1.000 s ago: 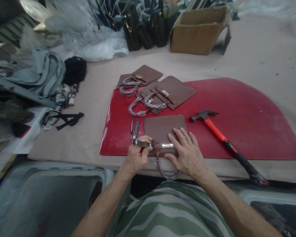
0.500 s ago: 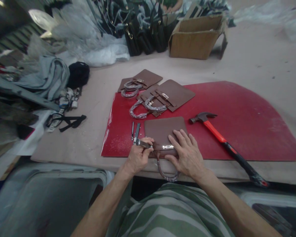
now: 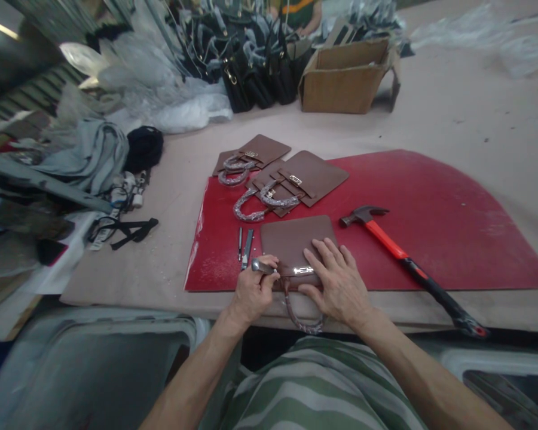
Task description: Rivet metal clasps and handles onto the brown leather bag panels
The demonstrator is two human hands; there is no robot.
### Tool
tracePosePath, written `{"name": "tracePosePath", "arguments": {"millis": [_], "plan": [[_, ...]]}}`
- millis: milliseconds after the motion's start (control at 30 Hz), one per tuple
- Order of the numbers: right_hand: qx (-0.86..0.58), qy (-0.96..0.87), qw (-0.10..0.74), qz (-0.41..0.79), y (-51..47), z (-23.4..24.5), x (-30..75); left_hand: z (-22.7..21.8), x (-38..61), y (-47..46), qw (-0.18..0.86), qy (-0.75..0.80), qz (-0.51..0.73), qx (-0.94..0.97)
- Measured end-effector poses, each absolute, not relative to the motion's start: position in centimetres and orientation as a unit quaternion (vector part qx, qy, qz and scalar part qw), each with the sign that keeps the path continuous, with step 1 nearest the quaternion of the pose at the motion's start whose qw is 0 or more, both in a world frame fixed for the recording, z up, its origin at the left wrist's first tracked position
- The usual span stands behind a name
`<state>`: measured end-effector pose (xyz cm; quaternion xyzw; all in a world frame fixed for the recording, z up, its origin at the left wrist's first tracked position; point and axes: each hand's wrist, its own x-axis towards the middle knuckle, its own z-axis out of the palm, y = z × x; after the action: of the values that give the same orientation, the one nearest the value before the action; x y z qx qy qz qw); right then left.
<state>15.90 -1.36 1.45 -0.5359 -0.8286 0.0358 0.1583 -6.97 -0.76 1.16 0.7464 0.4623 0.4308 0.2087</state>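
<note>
A brown leather bag panel (image 3: 298,236) lies on the red mat near the table's front edge. A shiny metal clasp (image 3: 303,270) sits on it, and its wrapped handle (image 3: 299,319) hangs past the edge. My left hand (image 3: 254,292) is closed around a short silver metal tool (image 3: 263,266), its end at the panel's left side near the handle's base; its exact kind is unclear. Flat on the panel, right of the clasp, rests my right hand (image 3: 338,280) with fingers spread. Left of the panel lie a box-cutter-like blade tool (image 3: 247,248) and a thin pen-like tool (image 3: 240,243).
A claw hammer (image 3: 394,251) with a red and black handle lies on the red mat (image 3: 452,221). More brown panels (image 3: 318,173) with handles lie behind. Farther back are black bags (image 3: 260,83), a cardboard box (image 3: 336,89), plastic wrap (image 3: 183,110) and another person's arm (image 3: 312,24).
The metal tool in my left hand has tilted, its upper end now pointing more toward me. My right hand stays on the panel. The whole view has shifted slightly.
</note>
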Motion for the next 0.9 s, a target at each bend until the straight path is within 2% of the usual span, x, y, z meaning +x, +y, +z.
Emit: {"name": "tracePosePath", "arguments": {"millis": [433,567,667,733,800,900], "plan": [[-0.532,-0.825,0.177,0.062,-1.4,1.3,15.9,1.3,-6.6,-0.6,0.208,0.464,0.416,0.754],[-0.539,-0.793,0.268,0.091,-0.8,1.6,17.3,1.4,-6.6,-0.6,0.219,0.465,0.421,0.747],[-0.592,-0.736,0.327,0.018,-0.3,3.0,20.6,1.6,-6.5,-0.6,0.231,0.463,0.423,0.744],[-0.648,-0.706,0.28,-0.055,-0.1,4.1,23.5,1.8,-6.5,-0.6,0.246,0.464,0.416,0.742],[-0.704,-0.683,0.173,-0.084,-0.1,4.8,26.0,2.0,-6.5,-0.5,0.264,0.464,0.408,0.741],[-0.735,-0.677,0.043,-0.016,-0.4,4.9,28.2,2.1,-6.5,-0.5,0.275,0.464,0.402,0.74]]}}
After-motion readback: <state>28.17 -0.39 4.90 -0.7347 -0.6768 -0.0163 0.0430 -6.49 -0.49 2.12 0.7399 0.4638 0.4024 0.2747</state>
